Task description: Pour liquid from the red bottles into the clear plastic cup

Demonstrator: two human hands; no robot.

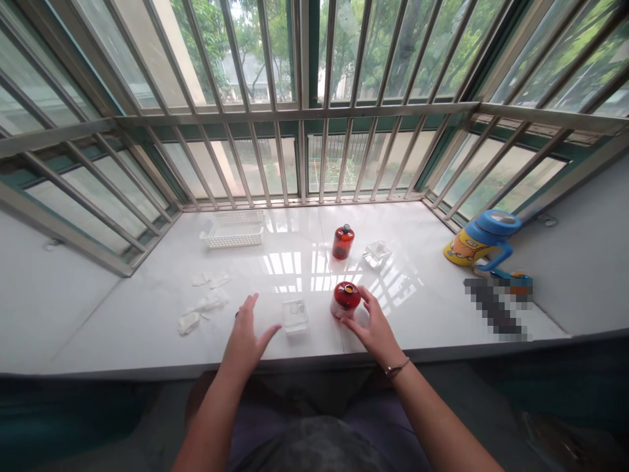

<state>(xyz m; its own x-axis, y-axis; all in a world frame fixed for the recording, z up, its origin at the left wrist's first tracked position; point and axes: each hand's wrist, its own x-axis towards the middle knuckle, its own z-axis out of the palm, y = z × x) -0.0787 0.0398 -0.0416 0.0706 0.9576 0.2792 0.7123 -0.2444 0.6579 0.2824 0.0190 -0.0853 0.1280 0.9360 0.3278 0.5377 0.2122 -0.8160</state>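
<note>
My right hand point(374, 326) curves around the right side of a red glass bottle point(345, 303), thumb low at the front and fingers behind. The bottle stands upright, its mouth uncovered. My left hand point(247, 337) is open, thumb spread away from the fingers, just left of a small clear box point(295, 317). A tiny dark thing shows at the left edge of its fingers; I cannot make out what it is. Farther back stands a second red bottle point(343, 243) with a stopper in its neck. Beside that bottle is another clear container point(377, 254).
Crumpled white tissues point(205, 308) lie on the left of the white windowsill point(147, 331). A white plastic basket point(232, 236) sits behind them. At the right are a blue and yellow mug point(474, 242) and a blurred-out dark item point(494, 309). Metal bars point(301, 117) enclose the back.
</note>
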